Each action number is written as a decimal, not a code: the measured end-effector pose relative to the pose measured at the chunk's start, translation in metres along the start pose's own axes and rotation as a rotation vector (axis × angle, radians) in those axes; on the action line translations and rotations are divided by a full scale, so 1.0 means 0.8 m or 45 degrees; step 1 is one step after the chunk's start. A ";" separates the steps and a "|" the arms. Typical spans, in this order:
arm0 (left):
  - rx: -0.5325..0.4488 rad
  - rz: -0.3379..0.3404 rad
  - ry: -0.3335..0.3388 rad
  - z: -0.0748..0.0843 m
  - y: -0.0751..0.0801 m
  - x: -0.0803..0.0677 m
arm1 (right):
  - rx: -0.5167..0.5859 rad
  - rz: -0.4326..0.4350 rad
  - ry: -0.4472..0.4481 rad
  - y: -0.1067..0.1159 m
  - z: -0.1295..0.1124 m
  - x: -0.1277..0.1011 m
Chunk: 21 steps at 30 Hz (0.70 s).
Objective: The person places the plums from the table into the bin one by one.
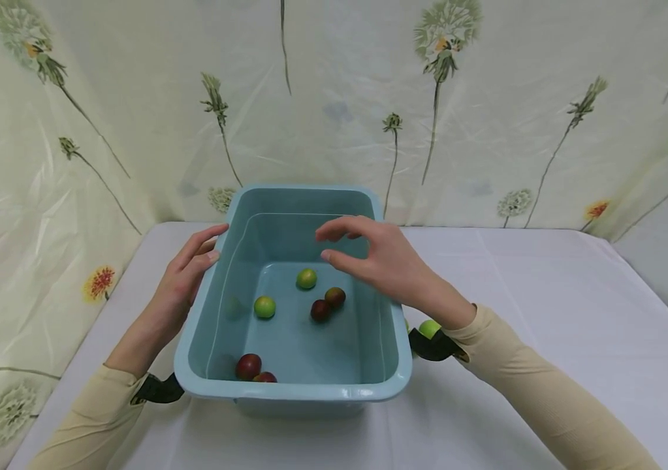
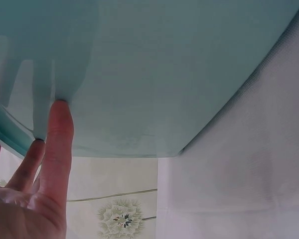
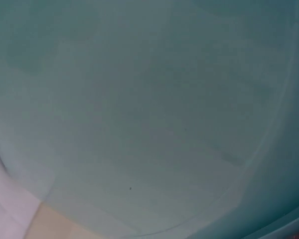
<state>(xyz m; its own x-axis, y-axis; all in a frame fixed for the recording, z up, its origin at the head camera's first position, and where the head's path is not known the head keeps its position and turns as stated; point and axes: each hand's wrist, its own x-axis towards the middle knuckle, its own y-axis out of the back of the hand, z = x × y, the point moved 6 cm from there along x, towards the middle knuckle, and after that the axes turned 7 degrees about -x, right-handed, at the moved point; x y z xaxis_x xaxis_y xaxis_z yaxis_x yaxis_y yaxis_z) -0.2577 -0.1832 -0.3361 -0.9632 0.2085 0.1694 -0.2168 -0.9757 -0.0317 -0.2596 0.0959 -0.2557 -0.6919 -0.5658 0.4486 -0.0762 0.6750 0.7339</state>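
Observation:
A light blue plastic tub (image 1: 286, 392) stands on the white table and holds water. Two green fruits (image 1: 307, 278) (image 1: 264, 307) and two dark red ones (image 1: 335, 297) (image 1: 320, 311) float in the middle. Two more red fruits (image 1: 248, 366) lie by the near wall. My left hand (image 1: 189, 267) lies flat against the tub's left outer wall, and in the left wrist view its straight fingers (image 2: 57, 134) touch the wall (image 2: 154, 69). My right hand (image 1: 369, 254) hovers over the tub's right side with relaxed fingers, holding nothing. The right wrist view shows only the tub's blurred inside (image 3: 149, 99).
One green fruit (image 1: 428, 328) lies on the table (image 1: 545, 313) just outside the tub's right wall, beside my right wrist. A floral curtain (image 1: 486, 130) closes off the back and the left side. The table's cloth (image 2: 249, 174) runs to the right of the tub.

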 end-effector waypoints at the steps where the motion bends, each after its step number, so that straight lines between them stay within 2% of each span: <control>1: 0.001 -0.002 0.000 0.000 0.000 0.000 | -0.002 0.015 -0.004 0.001 0.001 -0.001; 10: -0.035 -0.032 -0.001 0.001 -0.001 0.003 | 0.021 0.121 -0.118 0.022 0.016 -0.017; 21: -0.028 -0.021 -0.005 0.002 -0.002 0.002 | -0.005 0.273 -0.180 0.043 0.037 -0.045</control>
<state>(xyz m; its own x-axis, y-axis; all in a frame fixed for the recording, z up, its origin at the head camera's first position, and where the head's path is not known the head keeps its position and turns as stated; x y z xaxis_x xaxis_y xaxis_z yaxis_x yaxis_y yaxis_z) -0.2588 -0.1811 -0.3342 -0.9590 0.2241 0.1737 -0.2360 -0.9704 -0.0510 -0.2586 0.1536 -0.2618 -0.7853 -0.3383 0.5185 0.0857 0.7701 0.6322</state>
